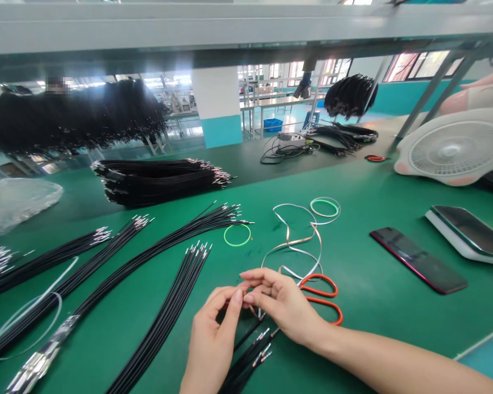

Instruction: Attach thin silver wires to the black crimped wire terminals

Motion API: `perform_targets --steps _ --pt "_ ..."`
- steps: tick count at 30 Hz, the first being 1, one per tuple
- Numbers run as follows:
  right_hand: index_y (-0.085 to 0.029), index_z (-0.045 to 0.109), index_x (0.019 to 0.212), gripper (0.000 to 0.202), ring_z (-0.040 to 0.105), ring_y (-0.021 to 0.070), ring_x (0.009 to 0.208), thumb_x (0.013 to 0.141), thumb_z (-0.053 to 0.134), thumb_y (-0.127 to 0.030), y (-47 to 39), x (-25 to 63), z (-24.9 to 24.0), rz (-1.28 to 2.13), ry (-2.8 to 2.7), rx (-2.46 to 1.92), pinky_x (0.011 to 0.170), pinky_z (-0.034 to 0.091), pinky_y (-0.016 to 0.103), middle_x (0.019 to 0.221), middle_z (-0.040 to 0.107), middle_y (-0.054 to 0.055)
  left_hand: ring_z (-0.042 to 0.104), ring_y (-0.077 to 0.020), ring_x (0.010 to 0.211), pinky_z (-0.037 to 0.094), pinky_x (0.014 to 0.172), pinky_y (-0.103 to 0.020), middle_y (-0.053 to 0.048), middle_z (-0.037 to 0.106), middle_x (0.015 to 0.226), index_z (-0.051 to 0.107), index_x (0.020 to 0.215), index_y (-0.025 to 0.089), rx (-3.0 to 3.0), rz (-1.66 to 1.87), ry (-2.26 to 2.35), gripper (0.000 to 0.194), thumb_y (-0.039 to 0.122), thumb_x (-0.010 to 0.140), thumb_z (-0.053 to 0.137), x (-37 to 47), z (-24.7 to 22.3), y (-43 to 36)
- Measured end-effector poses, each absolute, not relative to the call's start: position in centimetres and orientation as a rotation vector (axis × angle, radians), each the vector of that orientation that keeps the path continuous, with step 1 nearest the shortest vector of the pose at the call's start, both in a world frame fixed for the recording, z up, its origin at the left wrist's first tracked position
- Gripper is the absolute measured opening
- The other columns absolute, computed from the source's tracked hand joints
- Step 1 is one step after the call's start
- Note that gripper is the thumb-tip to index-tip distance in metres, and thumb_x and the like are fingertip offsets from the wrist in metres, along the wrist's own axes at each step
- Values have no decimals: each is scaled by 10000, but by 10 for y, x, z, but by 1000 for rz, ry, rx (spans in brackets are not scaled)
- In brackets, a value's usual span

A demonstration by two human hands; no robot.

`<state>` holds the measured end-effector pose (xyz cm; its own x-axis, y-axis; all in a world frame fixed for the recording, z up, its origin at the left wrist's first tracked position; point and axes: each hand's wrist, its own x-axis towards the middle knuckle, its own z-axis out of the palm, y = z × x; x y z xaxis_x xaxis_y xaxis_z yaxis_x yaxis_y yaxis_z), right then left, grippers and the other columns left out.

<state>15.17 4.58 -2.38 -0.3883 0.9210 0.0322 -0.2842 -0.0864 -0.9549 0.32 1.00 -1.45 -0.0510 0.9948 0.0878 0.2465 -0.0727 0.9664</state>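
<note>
My left hand (216,328) and my right hand (285,303) meet at the fingertips over the near middle of the table. Both are pinched closed. Whatever lies between the fingers is too small and too covered to make out. Under my hands lie black cables (248,358) with bare silvery ends. Scissors with orange handles (320,293) lie just beyond my right hand, their blades partly hidden by it. A thin whitish ribbon (287,249) loops across the table behind my hands. To the left of my left hand rests a fanned bundle of black cables (170,312).
More cable bundles (148,257) cover the left side, with a thick coiled bundle (156,183) behind. A green ring (237,235) lies mid-table. At right are a phone (417,260), a white-sided device (470,232) and a fan (454,145). A shelf beam (246,27) crosses overhead.
</note>
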Motion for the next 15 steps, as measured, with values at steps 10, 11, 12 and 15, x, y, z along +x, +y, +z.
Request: perform_targets --steps 10,11,12,15 --pt "-188 609 999 311 650 129 740 741 763 -267 50 154 -24 1707 -1147 -803 742 520 273 830 676 10 649 -167 871 485 828 -277 -19 683 930 706 934 217 1497 1193 1464 202 373 875 593 3 -16 9" --pt "-188 607 997 313 647 126 727 738 765 -266 50 154 -24 1704 -1155 -805 728 518 268 811 669 4 651 -165 861 491 815 -277 -23 680 955 704 942 217 1499 1209 1492 202 374 869 600 3 -16 9" --pt "-188 606 993 312 643 124 715 736 766 -265 50 154 -24 1699 -1167 -810 712 516 263 792 662 -2 652 -165 856 496 804 -277 -27 677 973 704 949 217 1505 1221 1514 203 373 865 606 2 -15 9" --pt "-189 604 984 304 637 122 701 737 763 -268 49 153 -24 1676 -1203 -834 680 510 251 772 651 -7 646 -171 893 491 820 -280 -30 666 954 708 934 213 1542 1208 1518 215 369 890 568 2 -11 8"
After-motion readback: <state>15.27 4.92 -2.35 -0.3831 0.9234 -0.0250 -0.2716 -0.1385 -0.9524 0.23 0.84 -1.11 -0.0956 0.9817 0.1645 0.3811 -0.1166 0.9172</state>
